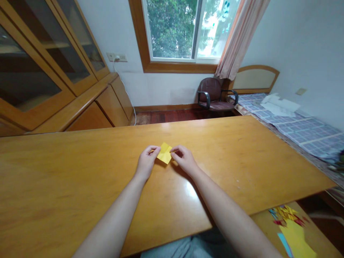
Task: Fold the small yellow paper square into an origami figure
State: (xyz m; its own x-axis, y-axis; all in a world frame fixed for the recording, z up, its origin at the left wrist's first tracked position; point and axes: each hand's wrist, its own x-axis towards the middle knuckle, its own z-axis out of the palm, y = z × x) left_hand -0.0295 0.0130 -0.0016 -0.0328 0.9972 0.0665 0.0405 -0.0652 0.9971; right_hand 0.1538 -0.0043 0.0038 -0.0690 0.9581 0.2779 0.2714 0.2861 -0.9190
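A small square of yellow paper (165,154) with crease lines is held between my two hands, just over the wooden table (80,186). My left hand (146,161) pinches its left corner between thumb and fingers. On the other side, my right hand (185,159) pinches the right corner, thumb below and fingers above. The paper stands turned like a diamond, and its shadow falls on the tabletop under its lower edge.
Lower right, a side surface (262,222) holds yellow paper sheets (297,238), a light-blue strip (285,244) and colourful folded pieces (287,213). Beyond the table are a brown armchair (211,91), a bed (290,125) and a glass-door cabinet (80,104).
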